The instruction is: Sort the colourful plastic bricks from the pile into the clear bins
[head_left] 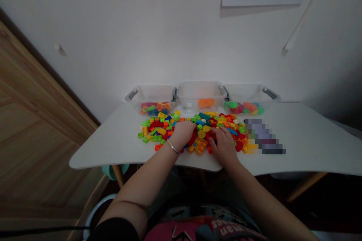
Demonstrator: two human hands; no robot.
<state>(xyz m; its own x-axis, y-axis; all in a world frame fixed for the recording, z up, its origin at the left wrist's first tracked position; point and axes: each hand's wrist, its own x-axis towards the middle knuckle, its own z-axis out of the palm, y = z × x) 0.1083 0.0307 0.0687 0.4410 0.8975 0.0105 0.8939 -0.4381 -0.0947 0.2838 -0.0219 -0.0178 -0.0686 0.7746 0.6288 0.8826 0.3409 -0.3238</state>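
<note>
Bright plastic building bricks (162, 130) lie in a wide heap on a white table (113, 145), beneath and around both bare hands, the heap's long axis running side to side. The left hand (183, 133), a silver bangle (172, 146) on its wrist, rests palm-down and loosely curled on the middle of the heap; whether its fingers pinch anything cannot be told. The right hand (224, 146) lies palm-down just beside it, fingers slightly spread over the bricks, with no visible pinch. Between the hands sit a round yellow piece (201, 133) and, just below it, a flat orange-yellow plate (200, 145), both nearer the right hand. Beyond the fingertips stand three clear plastic bins: the left bin (135, 96) holds mixed bricks (155, 107), the middle bin (198, 89) an orange brick (206, 102), the right bin (246, 92) round discs (241, 107).
</note>
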